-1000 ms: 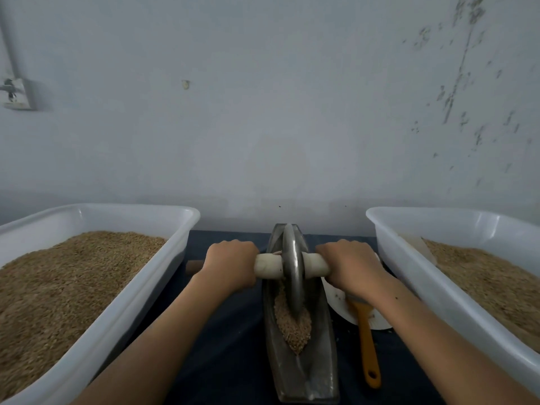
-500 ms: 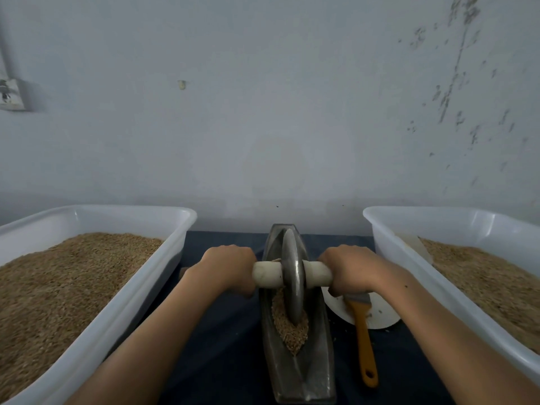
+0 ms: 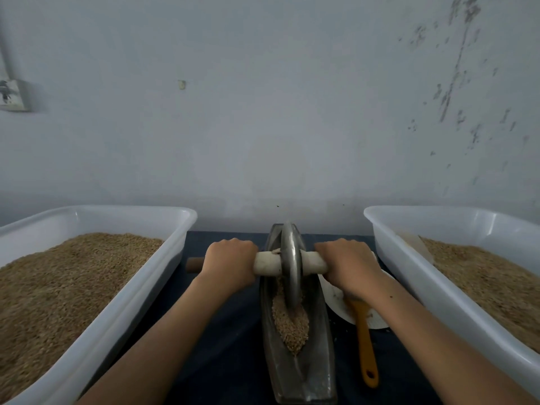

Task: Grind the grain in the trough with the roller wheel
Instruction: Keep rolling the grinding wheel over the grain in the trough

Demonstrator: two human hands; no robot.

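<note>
Grip: the left hand [image 3: 229, 266] and the right hand [image 3: 349, 267] each have their fingers curled round the pale axle handle [image 3: 267, 263], one on either side of the roller wheel [image 3: 290, 264], knuckles up.
Wheel: upright between the two fists, its rim set down in the metal trough [image 3: 318, 372], towards the trough's far half.
Grain: the grain [image 3: 290, 325] lies in the trough below and nearer the body than the grip, heaped along the groove on the near side of the wheel.
Change: over the last second the fists and wheel have rolled towards the body and then back away, so the wheel again sits at the far end of the heap.
Meaning: this reads as one pass of a back-and-forth stroke; the kernels still look whole, so grinding is likely early on.
Beside the grip: an orange-handled brush [image 3: 365, 343] on a white plate [image 3: 336, 299] under the right wrist; white tubs [image 3: 175, 244] of grain outside each forearm.
</note>
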